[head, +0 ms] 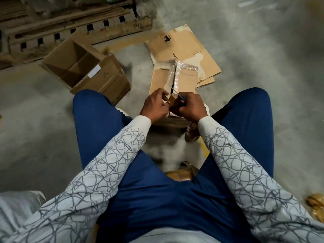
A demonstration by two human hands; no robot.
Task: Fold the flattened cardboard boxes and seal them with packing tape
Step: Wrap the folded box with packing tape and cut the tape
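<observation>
Here, a brown roll gripped two-handed

The left hand pinches the roll's rim; the right hand curls round it, a thin blue tool poking out. Just beyond them stands a box, its seam under glossy, wrinkled clear tape. Flat cardboard lies behind on dusty concrete.

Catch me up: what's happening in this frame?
A seated person is taping a box that stands on the floor between their knees. The left hand and right hand are both curled round a brown roll of tape just above it, and a thin blue tool sticks out at the right hand. Shiny clear tape runs along the box's top seam. An open box sits to the left. Flat cardboard lies beyond, not yet folded.
</observation>
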